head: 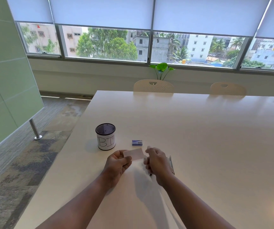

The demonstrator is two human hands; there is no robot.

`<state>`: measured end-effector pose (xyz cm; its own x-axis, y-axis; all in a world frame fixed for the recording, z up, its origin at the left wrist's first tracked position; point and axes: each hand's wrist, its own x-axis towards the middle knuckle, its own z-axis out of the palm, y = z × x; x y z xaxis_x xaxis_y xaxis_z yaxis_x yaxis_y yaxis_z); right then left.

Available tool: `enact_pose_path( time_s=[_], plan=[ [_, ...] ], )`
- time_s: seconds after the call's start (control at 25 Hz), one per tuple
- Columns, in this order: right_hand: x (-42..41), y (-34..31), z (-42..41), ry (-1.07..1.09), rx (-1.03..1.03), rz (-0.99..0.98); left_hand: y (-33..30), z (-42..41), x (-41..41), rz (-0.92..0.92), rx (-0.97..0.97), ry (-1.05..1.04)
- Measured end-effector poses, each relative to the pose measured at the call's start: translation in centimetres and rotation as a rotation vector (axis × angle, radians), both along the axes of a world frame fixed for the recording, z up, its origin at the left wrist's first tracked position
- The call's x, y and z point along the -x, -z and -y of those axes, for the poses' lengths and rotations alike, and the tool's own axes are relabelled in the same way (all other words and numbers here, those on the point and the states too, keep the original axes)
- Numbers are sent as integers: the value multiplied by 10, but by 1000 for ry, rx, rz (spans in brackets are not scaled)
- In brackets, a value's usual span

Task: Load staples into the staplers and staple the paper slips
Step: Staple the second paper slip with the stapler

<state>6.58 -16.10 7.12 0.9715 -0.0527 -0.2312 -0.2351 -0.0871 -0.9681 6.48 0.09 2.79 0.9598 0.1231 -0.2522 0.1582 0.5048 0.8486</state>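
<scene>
The paper slip (134,154) is pinched by its left end in the left hand (118,164) above the counter (199,129), long axis running nine to three, its free end toward the right hand (157,164), whose curled fingers hide their hold.

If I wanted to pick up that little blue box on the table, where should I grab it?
Probably pinch the little blue box across its two long sides, coming straight down from above. It lies flat on the table, with bare space all round it, apart from the cup and both hands.
</scene>
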Motion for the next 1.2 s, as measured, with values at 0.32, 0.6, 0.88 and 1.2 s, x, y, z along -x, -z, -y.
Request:
enact_pose_path(
  time_s=[0.32, 0.6, 0.88, 1.2],
  plan=[
    [-1, -12, 7, -151, -362, 58, -37, -8, 11, 228, -145, 107],
    [-1, -11, 7, -180, -241, 197, -56, -15, 14, 157, -129, 138],
    [0, -10, 4, -222, -209, 237, -62, -9, 19, 120, -257, 25],
    [-2, -16, 4, -202, -456, 83, -74, -14, 17, -22, -98, 119]
  ],
)
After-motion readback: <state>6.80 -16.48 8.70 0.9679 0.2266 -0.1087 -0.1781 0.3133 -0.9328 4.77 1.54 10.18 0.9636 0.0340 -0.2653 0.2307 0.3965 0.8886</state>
